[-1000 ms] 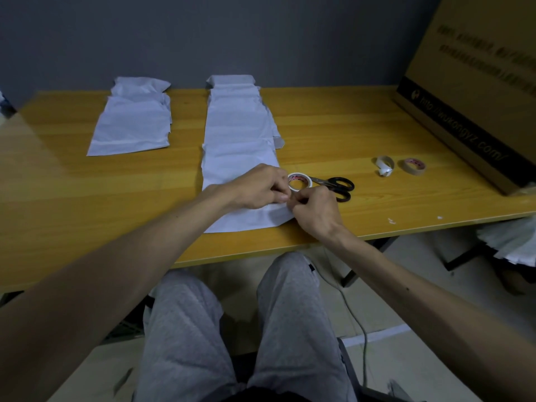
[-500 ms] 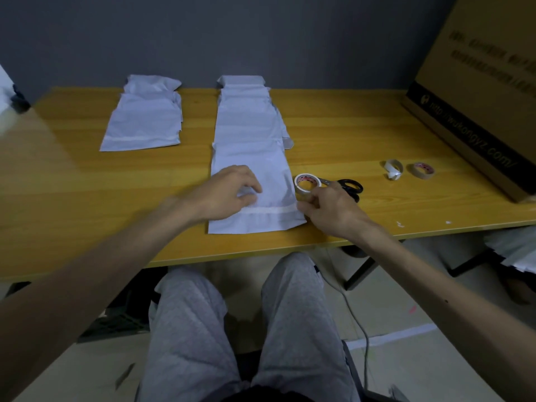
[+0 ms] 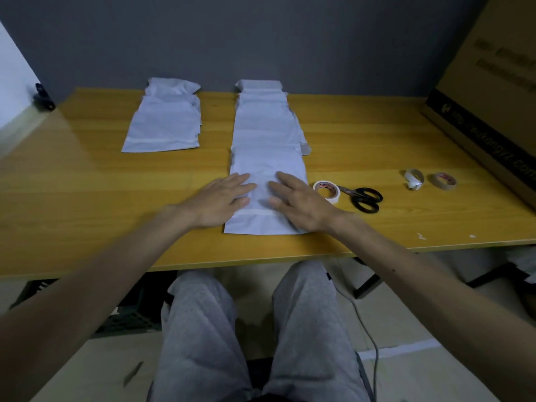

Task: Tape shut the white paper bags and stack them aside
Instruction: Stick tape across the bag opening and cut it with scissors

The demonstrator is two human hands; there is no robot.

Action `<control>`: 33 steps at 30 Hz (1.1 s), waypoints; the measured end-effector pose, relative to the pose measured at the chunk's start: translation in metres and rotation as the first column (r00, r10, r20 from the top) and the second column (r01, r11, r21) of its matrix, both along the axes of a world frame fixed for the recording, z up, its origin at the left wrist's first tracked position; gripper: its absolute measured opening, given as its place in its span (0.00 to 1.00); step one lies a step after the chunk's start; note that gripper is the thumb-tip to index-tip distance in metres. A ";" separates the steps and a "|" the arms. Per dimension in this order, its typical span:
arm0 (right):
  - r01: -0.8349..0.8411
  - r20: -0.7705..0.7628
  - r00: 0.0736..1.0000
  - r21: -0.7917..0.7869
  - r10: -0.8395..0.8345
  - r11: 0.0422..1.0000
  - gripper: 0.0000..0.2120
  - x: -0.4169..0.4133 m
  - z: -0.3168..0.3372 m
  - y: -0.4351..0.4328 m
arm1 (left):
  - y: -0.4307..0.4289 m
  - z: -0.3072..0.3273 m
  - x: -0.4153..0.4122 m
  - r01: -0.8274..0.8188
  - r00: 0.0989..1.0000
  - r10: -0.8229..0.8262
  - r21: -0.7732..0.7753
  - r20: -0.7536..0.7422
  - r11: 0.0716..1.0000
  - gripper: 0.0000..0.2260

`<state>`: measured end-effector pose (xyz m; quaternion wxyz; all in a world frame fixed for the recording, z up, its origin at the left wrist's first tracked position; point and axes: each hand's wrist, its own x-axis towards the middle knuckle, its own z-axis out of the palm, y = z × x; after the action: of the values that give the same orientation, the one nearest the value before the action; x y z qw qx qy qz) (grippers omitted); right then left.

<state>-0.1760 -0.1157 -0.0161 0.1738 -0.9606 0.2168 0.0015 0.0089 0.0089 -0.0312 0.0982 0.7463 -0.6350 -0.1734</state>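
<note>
A white paper bag (image 3: 262, 221) lies flat at the table's front edge, with a strip of tape across its folded end. My left hand (image 3: 220, 203) rests flat on the bag's left side, fingers straight. My right hand (image 3: 301, 203) lies flat on its right side. Behind this bag a row of overlapping white bags (image 3: 265, 126) runs toward the wall. A separate pile of taped bags (image 3: 165, 123) sits at the back left. A roll of tape (image 3: 326, 190) stands just right of my right hand.
Black-handled scissors (image 3: 364, 197) lie to the right of the tape roll. Two smaller tape rolls (image 3: 429, 181) sit further right. A large cardboard box (image 3: 487, 91) leans at the right end of the wooden table (image 3: 87, 184). A grey wall stands behind.
My right hand left the bag's right edge by the tape roll and came onto the bag. Both hands now lie flat on it side by side.
</note>
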 end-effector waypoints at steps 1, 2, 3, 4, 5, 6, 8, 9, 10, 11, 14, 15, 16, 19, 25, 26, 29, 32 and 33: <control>-0.011 0.002 1.000 -0.034 0.011 0.999 0.26 -0.001 -0.002 -0.001 | 0.000 0.000 0.001 -0.003 1.000 0.003 -0.004 0.000 1.000 0.22; -0.026 -0.003 1.000 -0.074 0.026 0.997 0.26 -0.003 -0.004 -0.001 | 0.001 0.000 0.001 -0.005 1.000 0.005 -0.012 -0.004 1.000 0.22; -0.040 -0.011 0.999 -0.110 0.039 0.993 0.26 -0.005 -0.006 -0.001 | 0.003 0.000 0.002 -0.005 1.000 0.005 -0.023 -0.010 1.000 0.22; -0.050 -0.017 0.999 -0.137 0.049 0.989 0.26 -0.008 -0.006 0.000 | 0.006 -0.001 0.002 -0.009 1.000 0.008 -0.033 -0.016 0.999 0.22; -0.057 -0.014 0.998 -0.155 0.056 0.986 0.26 -0.010 -0.004 0.001 | 0.009 -0.002 0.001 -0.017 1.000 0.016 -0.043 -0.021 0.999 0.23; -0.064 0.000 0.998 -0.162 0.065 0.985 0.25 -0.011 -0.002 0.003 | 0.012 -0.002 0.001 -0.028 0.999 0.026 -0.049 -0.028 0.998 0.23; -0.077 0.041 0.996 -0.145 0.084 0.986 0.24 -0.006 0.002 0.008 | 0.017 -0.002 -0.001 -0.035 0.999 0.033 -0.041 -0.041 0.999 0.24; -0.073 0.061 0.995 -0.111 0.080 0.991 0.25 -0.001 0.003 0.010 | 0.019 -0.001 -0.002 -0.030 0.999 0.029 -0.029 -0.033 0.999 0.24; -0.053 0.078 0.995 -0.048 0.057 0.997 0.25 0.005 0.004 0.014 | 0.020 0.000 -0.003 -0.025 0.999 0.025 -0.015 -0.021 1.000 0.23; -0.025 0.092 0.996 0.032 0.022 0.999 0.26 0.012 0.005 0.018 | 0.022 0.001 -0.004 -0.029 0.999 0.029 -0.003 -0.014 1.000 0.23; 0.014 0.115 0.993 0.179 -0.035 0.984 0.28 0.030 0.002 0.031 | 0.029 0.003 -0.001 -0.080 0.997 0.080 0.008 -0.008 0.997 0.22; 0.017 0.116 0.992 0.201 -0.041 0.979 0.28 0.034 -0.001 0.035 | 0.032 0.002 0.000 -0.094 0.996 0.094 0.017 -0.007 0.995 0.22; 0.024 0.118 0.992 0.211 -0.050 0.977 0.28 0.036 -0.004 0.038 | 0.035 0.001 0.000 -0.099 0.995 0.099 0.032 0.000 0.995 0.22; 0.035 0.132 0.990 0.134 -0.053 0.990 0.27 0.036 -0.016 0.043 | 0.041 -0.001 -0.002 -0.107 0.994 0.105 0.090 0.028 0.990 0.22; 0.036 0.089 0.995 0.095 -0.045 0.995 0.28 0.038 -0.015 0.046 | 0.038 0.005 -0.014 -0.186 0.983 0.184 0.123 0.025 0.975 0.22; 0.040 0.076 0.996 0.075 -0.046 0.996 0.28 0.039 -0.015 0.047 | 0.038 0.005 -0.017 -0.200 0.980 0.197 0.129 0.036 0.971 0.22; 0.073 0.050 0.996 0.052 -0.075 0.996 0.29 0.043 -0.011 0.050 | 0.037 0.005 -0.024 -0.244 0.969 0.236 0.167 0.066 0.955 0.23; 0.122 0.072 0.989 0.055 -0.126 0.991 0.30 0.051 -0.005 0.054 | 0.036 0.003 -0.025 -0.268 0.963 0.255 0.188 0.092 0.945 0.23; 0.129 0.074 0.989 0.044 -0.132 0.991 0.30 0.052 -0.004 0.056 | 0.036 0.002 -0.026 -0.275 0.961 0.260 0.191 0.099 0.942 0.23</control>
<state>-0.1237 -0.0596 -0.0200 0.2004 -0.9402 0.2721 -0.0426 -0.0167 0.0452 -0.0289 0.0213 0.8375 -0.5100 -0.1951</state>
